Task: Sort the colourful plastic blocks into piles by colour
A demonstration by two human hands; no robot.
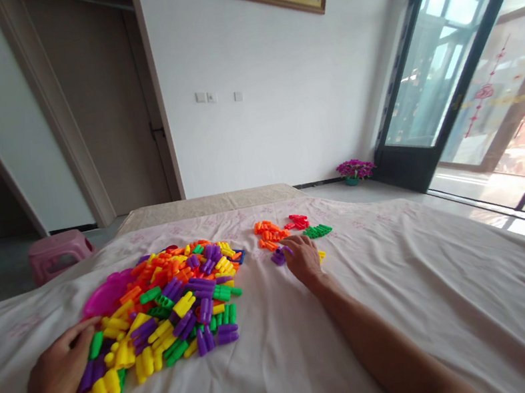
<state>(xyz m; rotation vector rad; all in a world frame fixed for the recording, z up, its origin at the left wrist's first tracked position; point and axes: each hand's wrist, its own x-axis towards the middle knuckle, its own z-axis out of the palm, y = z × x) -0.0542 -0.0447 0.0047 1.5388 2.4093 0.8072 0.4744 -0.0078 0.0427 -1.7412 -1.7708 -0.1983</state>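
Observation:
A large heap of finger-shaped plastic building blocks [164,329] in yellow, purple, green and orange spreads over the cloth on the left. My left hand [62,367] rests at the heap's left edge, fingers reaching over it beside a green block [96,345]; its fingertips are partly hidden. Farther out, right of the heap, my right hand [305,259] is closed at a small group of purple blocks [280,256], its fingers on one of them. Around it lie small groups of orange blocks [269,232], red blocks [297,221] and green blocks [318,231]. A yellow block [322,255] shows behind the hand.
A magenta plastic basin [107,293] sits partly behind the heap. Wrinkled pale cloth [443,300] covers the surface. Beyond stand a pink stool [60,254] at left, a pot of purple flowers [355,170] by the wall, and a glass door [443,70] at right.

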